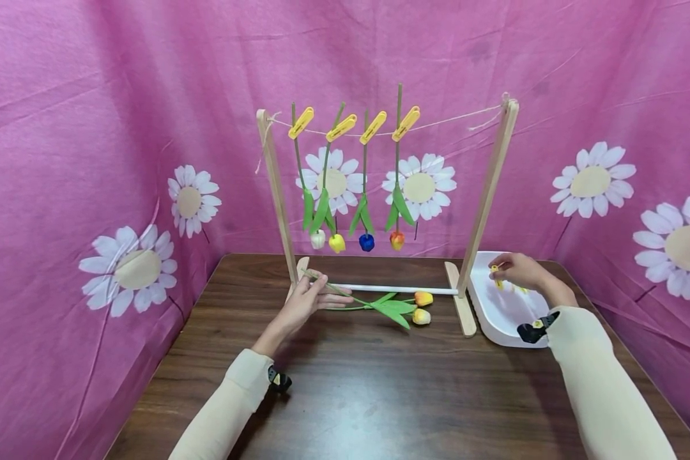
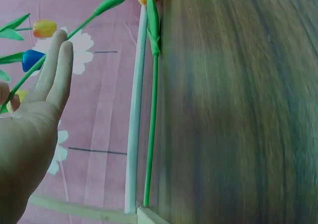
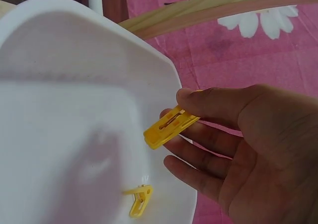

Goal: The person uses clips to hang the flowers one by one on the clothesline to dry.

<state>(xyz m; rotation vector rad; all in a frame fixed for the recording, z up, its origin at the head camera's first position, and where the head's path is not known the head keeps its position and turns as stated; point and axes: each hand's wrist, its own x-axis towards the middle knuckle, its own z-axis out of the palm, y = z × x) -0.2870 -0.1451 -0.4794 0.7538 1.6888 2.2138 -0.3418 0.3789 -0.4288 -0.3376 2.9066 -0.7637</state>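
My left hand (image 1: 307,300) pinches the green stem of a tulip (image 2: 30,77) between thumb and finger, its other fingers stretched out. That stem slants down toward a pale yellow tulip head (image 1: 421,317), which appears to belong to it. Beside it on the table lies a second tulip with an orange-yellow head (image 1: 423,298). Over the white tray (image 1: 483,306), my right hand (image 3: 238,129) pinches a yellow clothespin (image 3: 171,127) between thumb and fingers. Another yellow clothespin (image 3: 140,201) lies in the tray below.
A wooden frame post (image 1: 489,191) stands at each side, with a string (image 1: 454,120) between them. Several tulips hang head down from it by yellow clothespins (image 1: 407,123). A white rod (image 1: 399,289) joins the frame's feet. Pink cloth (image 1: 345,51) surrounds the brown table (image 1: 379,396).
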